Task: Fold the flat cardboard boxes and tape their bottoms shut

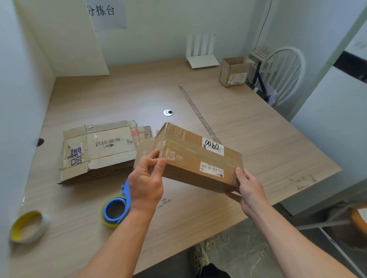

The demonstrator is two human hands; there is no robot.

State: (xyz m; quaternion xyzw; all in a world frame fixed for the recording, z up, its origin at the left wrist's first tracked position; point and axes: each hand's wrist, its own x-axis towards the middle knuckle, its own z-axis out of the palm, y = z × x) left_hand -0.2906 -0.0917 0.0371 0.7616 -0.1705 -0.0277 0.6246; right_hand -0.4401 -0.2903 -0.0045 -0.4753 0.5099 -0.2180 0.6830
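The folded box (197,159) is showing plain kraft brown with two white labels, one carrying black handwritten numerals. The stack of flat boxes (98,151) is showing the same brown under dark blue and black printed characters. The tape dispenser (127,194) is showing bright blue around a yellowish roll. The spare tape roll (41,228) is showing a yellow core. The counter (112,95) is showing pale wood grain.
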